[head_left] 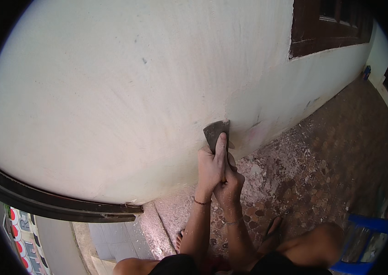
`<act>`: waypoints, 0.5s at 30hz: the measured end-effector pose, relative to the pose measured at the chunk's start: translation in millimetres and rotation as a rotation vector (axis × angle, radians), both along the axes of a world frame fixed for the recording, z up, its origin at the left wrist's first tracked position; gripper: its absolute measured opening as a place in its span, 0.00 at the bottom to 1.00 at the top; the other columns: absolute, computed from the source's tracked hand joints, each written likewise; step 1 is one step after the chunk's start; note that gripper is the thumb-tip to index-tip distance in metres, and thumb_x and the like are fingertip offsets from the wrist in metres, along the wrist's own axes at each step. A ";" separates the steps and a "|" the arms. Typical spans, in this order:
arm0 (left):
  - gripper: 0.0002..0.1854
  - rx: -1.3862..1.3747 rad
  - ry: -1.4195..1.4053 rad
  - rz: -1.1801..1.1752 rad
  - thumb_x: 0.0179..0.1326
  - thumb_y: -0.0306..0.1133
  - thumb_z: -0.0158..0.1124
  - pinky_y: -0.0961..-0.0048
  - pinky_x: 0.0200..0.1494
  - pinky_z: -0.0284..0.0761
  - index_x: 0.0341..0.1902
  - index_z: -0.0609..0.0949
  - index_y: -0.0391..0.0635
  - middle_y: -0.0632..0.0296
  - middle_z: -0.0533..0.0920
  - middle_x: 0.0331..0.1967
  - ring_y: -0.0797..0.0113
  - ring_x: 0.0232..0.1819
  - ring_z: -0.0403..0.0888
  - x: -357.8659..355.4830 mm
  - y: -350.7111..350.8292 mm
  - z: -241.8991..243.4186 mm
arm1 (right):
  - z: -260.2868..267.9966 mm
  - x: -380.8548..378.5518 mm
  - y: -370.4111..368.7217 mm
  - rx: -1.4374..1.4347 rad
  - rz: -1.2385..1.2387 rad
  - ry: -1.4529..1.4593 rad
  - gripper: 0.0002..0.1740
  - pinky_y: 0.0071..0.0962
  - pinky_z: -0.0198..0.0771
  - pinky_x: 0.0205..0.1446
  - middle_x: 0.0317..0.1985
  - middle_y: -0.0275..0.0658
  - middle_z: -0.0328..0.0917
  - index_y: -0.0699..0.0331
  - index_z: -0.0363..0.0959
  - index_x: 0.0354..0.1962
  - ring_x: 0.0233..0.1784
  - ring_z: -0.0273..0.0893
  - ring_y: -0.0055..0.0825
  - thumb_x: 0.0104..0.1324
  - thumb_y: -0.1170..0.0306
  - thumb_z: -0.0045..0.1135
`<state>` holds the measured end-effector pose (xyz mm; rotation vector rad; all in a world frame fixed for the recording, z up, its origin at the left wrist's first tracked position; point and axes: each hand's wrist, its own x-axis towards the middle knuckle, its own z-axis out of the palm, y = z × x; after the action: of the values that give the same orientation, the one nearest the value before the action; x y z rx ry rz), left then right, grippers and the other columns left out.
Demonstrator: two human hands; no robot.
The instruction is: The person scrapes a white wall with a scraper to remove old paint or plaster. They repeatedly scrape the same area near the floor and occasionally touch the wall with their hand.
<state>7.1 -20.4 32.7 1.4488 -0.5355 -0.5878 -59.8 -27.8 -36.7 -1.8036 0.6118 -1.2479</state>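
Observation:
Both hands grip one scraper (214, 133) with a wide, flat metal blade. The blade's far edge meets the pale painted wall (128, 103) low down, left of the window. My left hand (211, 165) lies on the tool with a finger or thumb stretched along the blade. Just behind and to the right, my right hand (231, 178) closes about the handle, which is mostly hidden by the fingers. Pale dust coats both hands. Around the blade the wall shows scrape streaks, and a rougher edge of paint runs upward from it.
Paint flakes and dust litter the patterned floor (293, 172) along the wall's foot. A brown wooden window frame (324, 44) is at upper right, a dark door frame (59, 206) at lower left. A blue chair or stool (371, 223) stands at lower right, a small blue object (366, 72) in the far corner.

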 end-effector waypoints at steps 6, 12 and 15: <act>0.25 0.019 -0.007 0.008 0.76 0.48 0.53 0.75 0.18 0.71 0.30 0.81 0.38 0.62 0.76 0.12 0.73 0.14 0.76 0.1 4.5 -4.6 | -4.8 -1.5 4.3 0.059 0.015 0.043 0.25 0.33 0.76 0.36 0.34 0.52 0.83 0.73 0.75 0.54 0.34 0.86 0.40 0.60 0.71 0.65; 0.25 -0.038 -0.008 -0.015 0.75 0.50 0.53 0.74 0.18 0.72 0.31 0.81 0.39 0.63 0.76 0.12 0.73 0.14 0.76 3.0 -0.4 1.7 | 4.8 1.0 2.0 0.044 -0.002 0.054 0.28 0.32 0.77 0.43 0.45 0.54 0.83 0.73 0.73 0.57 0.43 0.86 0.43 0.59 0.71 0.65; 0.26 -0.096 -0.073 -0.048 0.75 0.49 0.53 0.75 0.18 0.72 0.31 0.81 0.38 0.62 0.76 0.12 0.73 0.14 0.76 3.2 -6.0 6.7 | 10.0 -0.1 -4.4 0.244 0.031 0.233 0.30 0.32 0.77 0.49 0.54 0.58 0.79 0.72 0.72 0.59 0.52 0.84 0.46 0.59 0.71 0.65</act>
<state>10.3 -26.5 39.4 1.3737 -0.6491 -0.5409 -59.9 -32.2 -26.8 -1.7553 0.8260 -0.9052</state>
